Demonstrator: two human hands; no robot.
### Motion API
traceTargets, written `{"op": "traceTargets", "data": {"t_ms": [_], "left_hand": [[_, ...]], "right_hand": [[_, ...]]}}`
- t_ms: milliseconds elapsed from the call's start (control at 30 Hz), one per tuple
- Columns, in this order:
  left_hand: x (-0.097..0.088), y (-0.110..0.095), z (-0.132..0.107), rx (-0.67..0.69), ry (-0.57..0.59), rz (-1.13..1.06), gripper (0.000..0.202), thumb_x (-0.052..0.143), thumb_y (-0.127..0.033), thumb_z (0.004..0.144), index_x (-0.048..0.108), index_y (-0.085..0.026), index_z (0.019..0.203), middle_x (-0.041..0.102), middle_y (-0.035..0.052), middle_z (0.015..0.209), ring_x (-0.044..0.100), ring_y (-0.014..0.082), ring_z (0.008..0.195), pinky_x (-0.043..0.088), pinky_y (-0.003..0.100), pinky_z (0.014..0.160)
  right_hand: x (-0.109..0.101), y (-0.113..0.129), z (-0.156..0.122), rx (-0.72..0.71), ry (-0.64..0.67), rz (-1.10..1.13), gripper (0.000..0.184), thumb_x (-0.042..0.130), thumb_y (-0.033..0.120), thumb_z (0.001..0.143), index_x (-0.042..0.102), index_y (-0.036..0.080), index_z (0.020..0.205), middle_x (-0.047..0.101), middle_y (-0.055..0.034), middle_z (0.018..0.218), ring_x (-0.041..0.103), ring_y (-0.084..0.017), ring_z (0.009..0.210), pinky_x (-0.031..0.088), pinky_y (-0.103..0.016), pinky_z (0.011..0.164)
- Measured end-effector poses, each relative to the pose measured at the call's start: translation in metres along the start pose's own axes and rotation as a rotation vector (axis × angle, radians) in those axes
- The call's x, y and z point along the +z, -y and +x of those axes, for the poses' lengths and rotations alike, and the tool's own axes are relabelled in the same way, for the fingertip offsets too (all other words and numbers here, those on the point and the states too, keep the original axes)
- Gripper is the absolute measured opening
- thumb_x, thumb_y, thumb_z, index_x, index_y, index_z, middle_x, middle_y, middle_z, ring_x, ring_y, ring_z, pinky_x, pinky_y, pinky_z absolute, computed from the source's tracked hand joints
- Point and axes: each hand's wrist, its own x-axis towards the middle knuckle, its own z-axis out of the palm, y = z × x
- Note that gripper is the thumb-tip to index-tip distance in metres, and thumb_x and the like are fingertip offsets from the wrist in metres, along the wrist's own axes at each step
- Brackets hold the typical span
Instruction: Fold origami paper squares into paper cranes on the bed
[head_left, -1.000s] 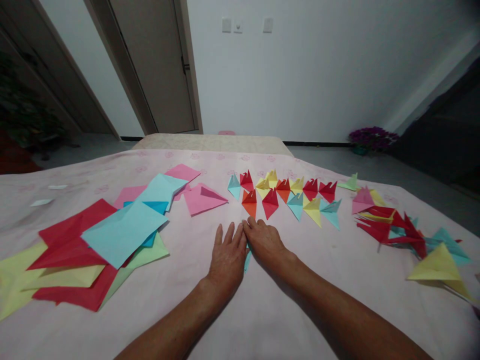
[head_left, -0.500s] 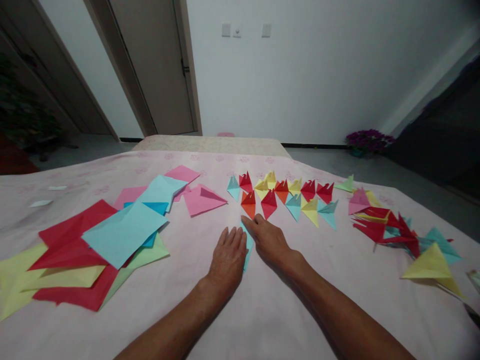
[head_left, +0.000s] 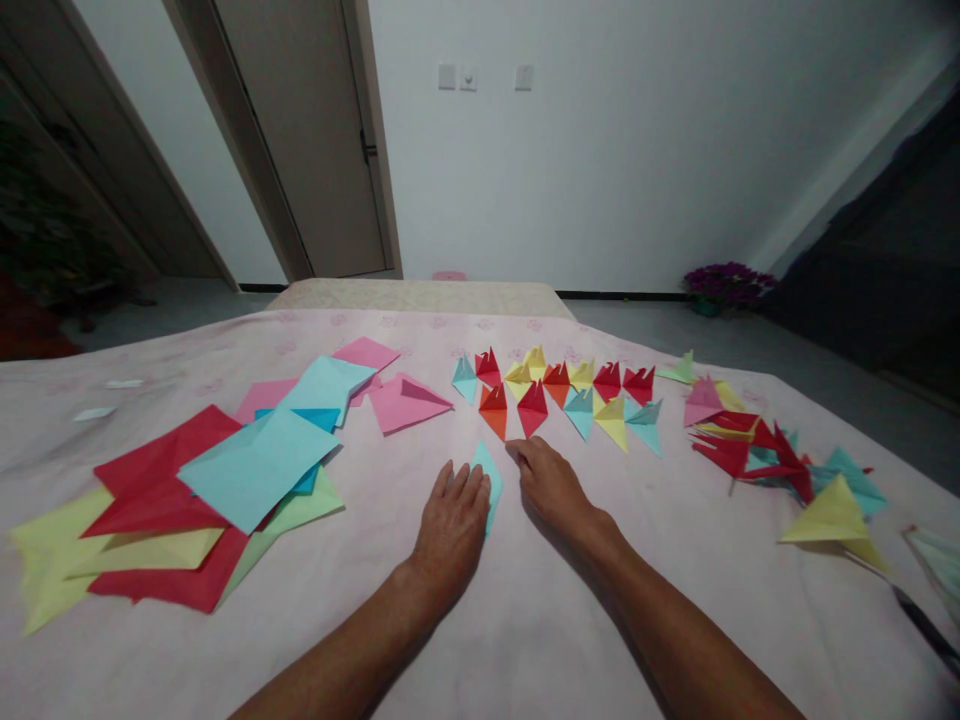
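A small folded light-blue paper piece (head_left: 487,480) lies flat on the pink bedsheet (head_left: 525,620) between my hands. My left hand (head_left: 451,525) lies flat with its fingers stretched out, its fingertips pressing on the piece's left side. My right hand (head_left: 550,483) rests palm down just to the right of the piece, fingers extended and close together, fingertips near the tip of a red folded piece (head_left: 532,408). Neither hand grips anything.
Two rows of small folded pieces in red, yellow, blue and orange (head_left: 570,390) lie beyond my hands. Flat sheets in blue, red, yellow and pink (head_left: 225,470) are piled at left. More folded shapes (head_left: 780,460) lie at right. A door (head_left: 315,140) stands behind.
My hands have drawn apart, and the light-blue piece that was almost hidden under them now shows between them. The view has shifted slightly.
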Motion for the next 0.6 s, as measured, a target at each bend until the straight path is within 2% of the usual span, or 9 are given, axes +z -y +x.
{"op": "traceTargets", "data": {"t_ms": [100, 200, 300, 400, 600], "left_hand": [[-0.006, 0.000, -0.002, -0.024, -0.039, -0.027, 0.036, 0.047, -0.013, 0.094, 0.059, -0.021, 0.127, 0.061, 0.0078, 0.133, 0.051, 0.0242, 0.127, 0.026, 0.049, 0.117], [-0.013, -0.001, -0.002, -0.095, -0.065, -0.066, 0.028, 0.051, -0.021, 0.095, 0.062, -0.026, 0.120, 0.065, 0.0052, 0.123, 0.055, 0.0239, 0.114, 0.035, 0.046, 0.107], [-0.019, -0.004, -0.001, -0.148, -0.055, -0.098, 0.021, 0.054, -0.026, 0.094, 0.063, -0.026, 0.113, 0.065, 0.0046, 0.110, 0.055, 0.0226, 0.102, 0.041, 0.040, 0.094], [-0.025, -0.008, 0.001, -0.168, -0.041, -0.107, 0.016, 0.053, -0.031, 0.095, 0.064, -0.024, 0.106, 0.063, 0.0048, 0.102, 0.054, 0.0227, 0.097, 0.041, 0.039, 0.089], [-0.032, -0.020, 0.011, -0.238, -0.016, -0.004, 0.029, 0.057, -0.047, 0.089, 0.062, -0.019, 0.095, 0.059, 0.0081, 0.092, 0.053, 0.0272, 0.091, 0.039, 0.042, 0.084]], "right_hand": [[0.002, 0.000, -0.017, 0.003, -0.009, 0.041, 0.030, 0.041, 0.013, 0.093, 0.067, 0.019, 0.106, 0.063, -0.0062, 0.104, 0.059, -0.016, 0.099, 0.040, -0.025, 0.088], [0.006, 0.009, -0.032, 0.005, -0.046, 0.026, 0.030, 0.042, 0.013, 0.091, 0.066, 0.020, 0.107, 0.062, -0.0065, 0.105, 0.058, -0.017, 0.101, 0.041, -0.026, 0.090], [0.009, 0.021, -0.040, 0.015, -0.094, 0.003, 0.030, 0.044, 0.011, 0.089, 0.065, 0.022, 0.109, 0.061, -0.0067, 0.108, 0.055, -0.019, 0.105, 0.041, -0.028, 0.092], [0.012, 0.027, -0.042, 0.049, -0.125, 0.018, 0.028, 0.046, 0.011, 0.087, 0.064, 0.021, 0.105, 0.062, -0.0068, 0.109, 0.054, -0.020, 0.106, 0.041, -0.029, 0.092], [0.010, 0.025, -0.038, 0.131, -0.090, 0.161, 0.032, 0.042, 0.007, 0.084, 0.064, 0.020, 0.104, 0.064, -0.0055, 0.109, 0.057, -0.017, 0.107, 0.042, -0.027, 0.092]]}}
